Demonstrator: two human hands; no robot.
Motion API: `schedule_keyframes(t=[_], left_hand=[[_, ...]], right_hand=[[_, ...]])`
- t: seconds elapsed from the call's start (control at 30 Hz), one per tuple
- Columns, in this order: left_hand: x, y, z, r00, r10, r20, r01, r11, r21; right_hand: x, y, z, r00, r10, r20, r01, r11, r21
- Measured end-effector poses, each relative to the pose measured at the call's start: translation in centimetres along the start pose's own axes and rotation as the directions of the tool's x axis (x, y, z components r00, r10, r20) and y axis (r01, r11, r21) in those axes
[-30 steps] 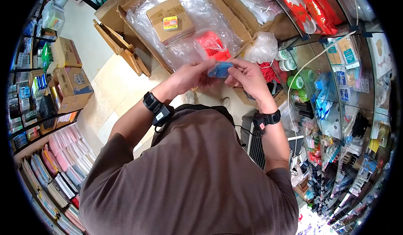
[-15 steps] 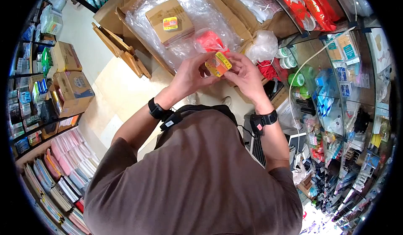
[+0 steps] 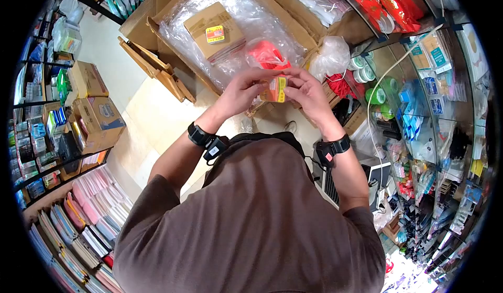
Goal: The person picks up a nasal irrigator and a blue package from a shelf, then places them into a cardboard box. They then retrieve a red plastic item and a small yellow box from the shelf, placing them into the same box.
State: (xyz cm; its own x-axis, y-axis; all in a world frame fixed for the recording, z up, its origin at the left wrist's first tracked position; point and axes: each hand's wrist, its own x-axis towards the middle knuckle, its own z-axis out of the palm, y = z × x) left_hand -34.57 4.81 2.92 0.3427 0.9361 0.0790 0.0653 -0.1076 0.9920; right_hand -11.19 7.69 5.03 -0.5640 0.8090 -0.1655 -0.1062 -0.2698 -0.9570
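Note:
Between my two hands is a small orange and yellow box, held up in front of my chest. My left hand grips its left side, fingers along the top edge and thumb on the near face. My right hand pinches its right side near the yellow end. Beyond them, a similar orange and yellow packet lies on a brown cardboard box. That box rests on clear plastic wrap inside a large open carton. A red bundle in clear plastic sits just past my fingers.
Glass shelves with packaged goods line the right side, a white cable running across them. To the left are stacked cardboard boxes and shelves of folders. Folded cardboard leans beside the carton. A knotted white plastic bag hangs right.
The small box has been turned in my hands, its yellow side now upright at the right. Both hands have shifted slightly, and the whole view has moved a little.

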Motion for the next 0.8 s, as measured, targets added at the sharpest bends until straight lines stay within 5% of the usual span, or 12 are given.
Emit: schedule_keyframes(t=[0.03, 0.23, 0.37, 0.5, 0.8], left_hand=[[0.1, -0.2, -0.2, 0.997, 0.053, 0.052, -0.056, 0.997, 0.057], [0.9, 0.1, 0.5, 0.978, -0.165, -0.13, 0.11, 0.928, -0.355], [0.6, -2.1, -0.3, 0.924, -0.382, -0.001, 0.243, 0.589, -0.771], [0.2, -2.5, 0.1, 0.89, -0.455, 0.035, 0.278, 0.481, -0.831], [0.1, -3.6, 0.7, 0.9, -0.436, 0.011, 0.305, 0.61, -0.732]], right_hand=[[-0.1, -0.1, 0.0, 0.999, 0.049, -0.006, -0.049, 0.999, 0.019], [0.0, 1.4, 0.0, 0.996, 0.089, 0.032, -0.089, 0.996, 0.001], [0.2, 2.0, 1.0, 0.995, 0.04, -0.094, -0.027, 0.99, 0.138], [0.4, 2.4, 0.9, 0.982, 0.116, -0.149, -0.073, 0.961, 0.268], [0.6, 2.4, 1.1, 0.976, 0.166, -0.141, -0.122, 0.953, 0.276]])
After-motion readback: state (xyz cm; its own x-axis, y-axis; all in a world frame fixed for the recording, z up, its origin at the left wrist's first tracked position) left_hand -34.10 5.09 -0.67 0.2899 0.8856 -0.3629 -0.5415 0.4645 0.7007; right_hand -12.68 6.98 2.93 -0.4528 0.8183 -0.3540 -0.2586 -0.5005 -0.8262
